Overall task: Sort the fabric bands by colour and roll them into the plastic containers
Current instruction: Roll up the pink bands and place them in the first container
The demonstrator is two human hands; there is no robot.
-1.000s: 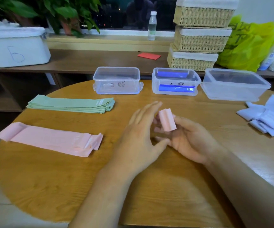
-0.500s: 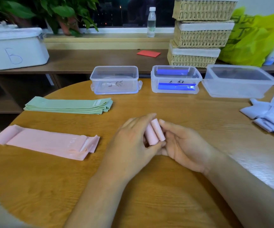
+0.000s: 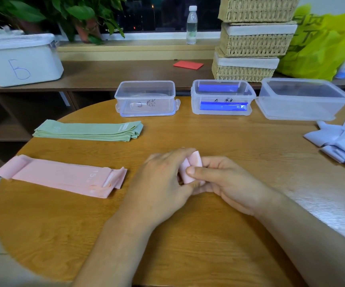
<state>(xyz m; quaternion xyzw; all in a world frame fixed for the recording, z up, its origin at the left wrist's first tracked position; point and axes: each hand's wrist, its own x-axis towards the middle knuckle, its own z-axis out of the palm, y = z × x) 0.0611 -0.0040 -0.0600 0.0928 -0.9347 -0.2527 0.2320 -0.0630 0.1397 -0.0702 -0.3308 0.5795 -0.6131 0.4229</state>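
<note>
Two hands hold one small rolled pink fabric band (image 3: 190, 167): left hand (image 3: 159, 183) curls round it, right hand (image 3: 227, 183) pinches it under the thumb, presumably preventing unrolling. Clear rectangular plastic container (image 3: 145, 98) stands at 11 o'clock from it.

The person's arms show from fingers to forearm, all bare skin. The left hand (image 3: 159, 183) shows its back, with rounded knuckles and faint creases at the wrist. The left forearm (image 3: 109, 255) is bare right to the frame's bottom edge. The right hand (image 3: 229, 181) shows a thumb (image 3: 190, 170) with a short, plain nail. The right forearm (image 3: 312, 235) is bare too, widening toward the lower right corner.
</note>
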